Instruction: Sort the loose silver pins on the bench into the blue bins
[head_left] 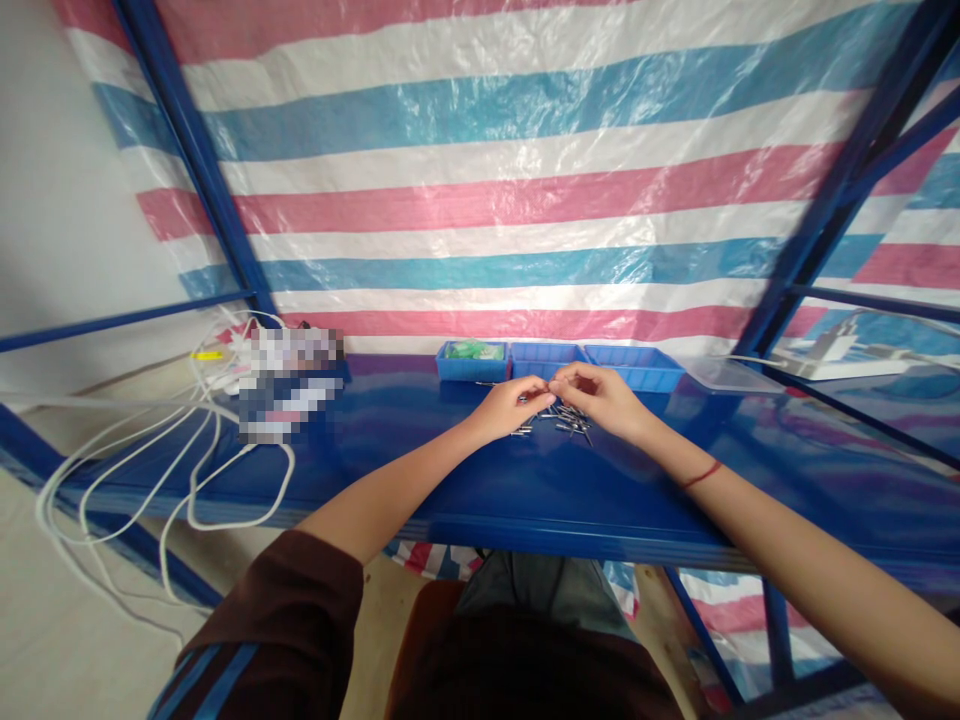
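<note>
- Where the left hand [511, 408] meets the right hand [596, 396], fingers are pinched narrow — whether around anything, I cannot tell.
- Metal pieces [574, 422] lie loose near them on the table [480, 500] — three bins [472, 370] just beyond.

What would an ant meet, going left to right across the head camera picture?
Tangled white cables → left hand → right hand → clear plastic sheet → white plug. The blue bins and small metal pieces overlap the hands, so I skipped them.
</note>
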